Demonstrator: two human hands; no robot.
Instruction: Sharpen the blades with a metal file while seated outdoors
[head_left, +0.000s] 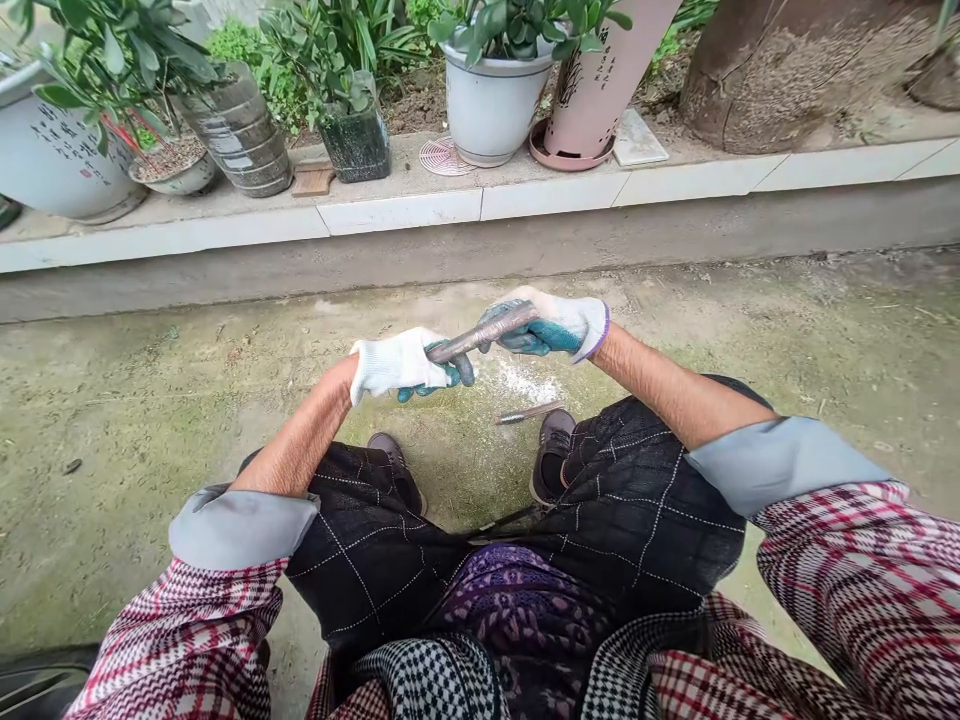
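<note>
Both hands wear white work gloves with teal palms. My left hand [401, 364] and my right hand [551, 323] are each closed round one end of a grey metal rod [481, 336], held slanting in front of my knees above the ground. A second, thinner metal rod [527, 413] lies on the concrete beside my right shoe [553, 450], near a patch of white powder [525, 380]. My left shoe [396, 462] rests to the left.
A raised tiled ledge [480, 205] runs across the back with several potted plants: a white pot [491, 105], a pink pot [600, 85], a dark pot [356, 140], a cut plastic bottle [240, 130]. Mossy concrete ground [150, 420] lies around my feet.
</note>
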